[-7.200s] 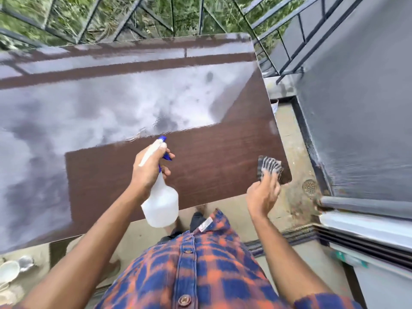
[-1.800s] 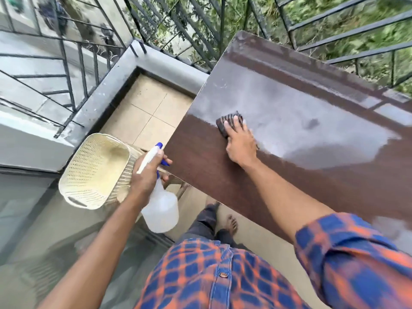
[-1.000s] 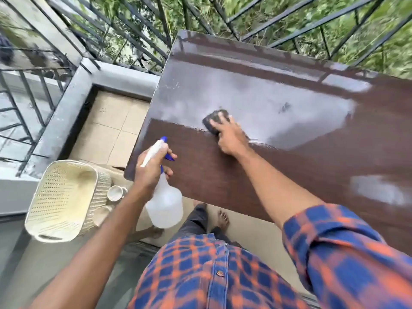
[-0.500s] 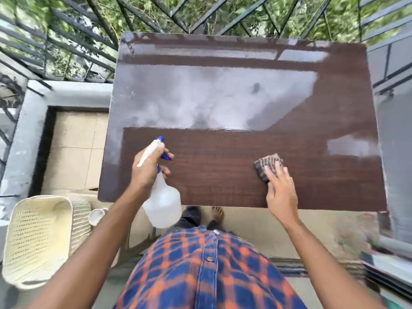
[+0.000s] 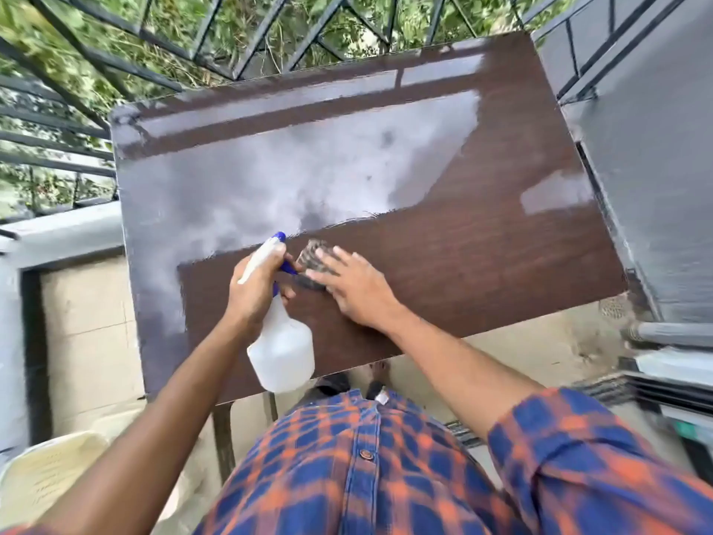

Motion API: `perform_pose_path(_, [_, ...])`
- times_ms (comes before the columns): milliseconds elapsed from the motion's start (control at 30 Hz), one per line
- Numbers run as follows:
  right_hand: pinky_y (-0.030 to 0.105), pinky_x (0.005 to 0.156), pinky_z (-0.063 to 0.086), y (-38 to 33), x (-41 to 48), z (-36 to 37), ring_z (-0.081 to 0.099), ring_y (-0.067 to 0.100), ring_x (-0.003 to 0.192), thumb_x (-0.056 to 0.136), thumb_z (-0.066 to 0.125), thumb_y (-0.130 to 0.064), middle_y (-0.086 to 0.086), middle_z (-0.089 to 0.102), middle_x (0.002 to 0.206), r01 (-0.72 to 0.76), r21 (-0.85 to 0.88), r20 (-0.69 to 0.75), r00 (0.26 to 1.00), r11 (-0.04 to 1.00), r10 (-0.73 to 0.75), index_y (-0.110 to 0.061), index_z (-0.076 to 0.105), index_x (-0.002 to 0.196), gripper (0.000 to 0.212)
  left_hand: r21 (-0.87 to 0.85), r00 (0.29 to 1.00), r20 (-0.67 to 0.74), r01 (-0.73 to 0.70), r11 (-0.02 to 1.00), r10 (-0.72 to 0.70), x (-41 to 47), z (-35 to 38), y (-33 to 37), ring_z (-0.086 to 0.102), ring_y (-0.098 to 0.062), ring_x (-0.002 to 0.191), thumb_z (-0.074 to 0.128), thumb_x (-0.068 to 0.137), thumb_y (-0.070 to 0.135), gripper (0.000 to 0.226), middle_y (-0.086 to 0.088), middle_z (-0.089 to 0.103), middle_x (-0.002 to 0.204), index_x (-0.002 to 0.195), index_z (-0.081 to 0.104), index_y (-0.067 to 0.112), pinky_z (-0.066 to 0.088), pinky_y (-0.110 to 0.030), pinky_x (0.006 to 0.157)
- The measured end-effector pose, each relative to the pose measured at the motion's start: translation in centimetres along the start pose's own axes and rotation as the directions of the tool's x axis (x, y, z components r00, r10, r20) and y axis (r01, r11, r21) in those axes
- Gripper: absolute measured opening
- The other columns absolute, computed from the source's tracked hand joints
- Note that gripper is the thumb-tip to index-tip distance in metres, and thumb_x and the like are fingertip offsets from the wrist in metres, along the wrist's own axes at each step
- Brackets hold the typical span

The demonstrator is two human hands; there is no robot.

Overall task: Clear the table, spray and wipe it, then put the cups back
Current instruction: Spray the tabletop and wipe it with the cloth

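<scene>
The table [image 5: 482,264] carries no cups, so the clearing step reads as complete. Wiping is in progress. The sheen across the far half of the table may be spray film or reflected sky; the blur does not settle which. No cups are visible in this view; returning them remains to be done. A pale basket [image 5: 42,480] sits on the floor off the table's near-left corner.

The left hand [image 5: 256,291] is closed around the neck of the bottle [image 5: 281,353], held over the table's near edge, nozzle pointing away from the person. The right hand [image 5: 355,291] lies almost flat, fingers spread, pressing the cloth [image 5: 310,258] onto the table just beside the bottle's nozzle. It pins the cloth rather than gripping it.
</scene>
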State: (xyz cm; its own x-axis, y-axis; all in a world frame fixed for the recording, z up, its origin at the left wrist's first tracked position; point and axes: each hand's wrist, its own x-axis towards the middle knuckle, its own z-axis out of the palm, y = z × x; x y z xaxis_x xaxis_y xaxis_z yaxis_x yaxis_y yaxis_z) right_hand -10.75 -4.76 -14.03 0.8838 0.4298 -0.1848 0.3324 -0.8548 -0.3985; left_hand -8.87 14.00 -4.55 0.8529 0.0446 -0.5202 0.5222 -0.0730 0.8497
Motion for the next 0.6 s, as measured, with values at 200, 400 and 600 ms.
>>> perform_pose_path(200, [0.041,0.121,0.024,12.4,-2.9,-4.9,0.028,0.036,0.147,0.1,0.05,-0.016,0.007,0.028,0.163,-0.588,0.188,-0.259,0.743,0.787,0.617,-0.027,0.048,0.148,0.049,0.038,0.997,0.074,0.019,0.999,-0.022,2.1,0.6,2.7,0.05,-0.018,0.044,0.056,0.101,0.032,0.03,0.0,0.073,0.084,0.091,0.066,0.005,0.042,-0.021,0.046])
perform_pose_path(400, [0.044,0.122,0.022,15.5,-16.9,-2.8,0.028,0.041,0.147,0.1,0.051,-0.009,0.017,0.027,0.163,-0.85,0.389,-0.293,0.251,0.355,0.923,-0.015,0.046,0.149,0.05,0.046,0.99,0.132,0.045,0.998,-0.051,3.7,2.1,3.6,0.049,-0.019,0.045,0.057,0.1,0.038,0.033,-0.002,0.073,0.085,0.094,0.067,0.007,0.043,-0.022,0.047])
perform_pose_path(600, [0.052,0.109,0.039,6.1,-12.7,1.6,0.039,0.041,0.141,0.092,0.061,-0.014,0.013,0.038,0.158,-0.65,0.055,-0.276,0.72,0.758,0.637,-0.023,0.051,0.145,0.054,0.086,0.982,0.182,0.037,0.996,-0.052,4.4,5.0,3.6,0.049,-0.019,0.045,0.055,0.101,0.035,0.033,-0.005,0.071,0.086,0.092,0.066,0.005,0.042,-0.023,0.046])
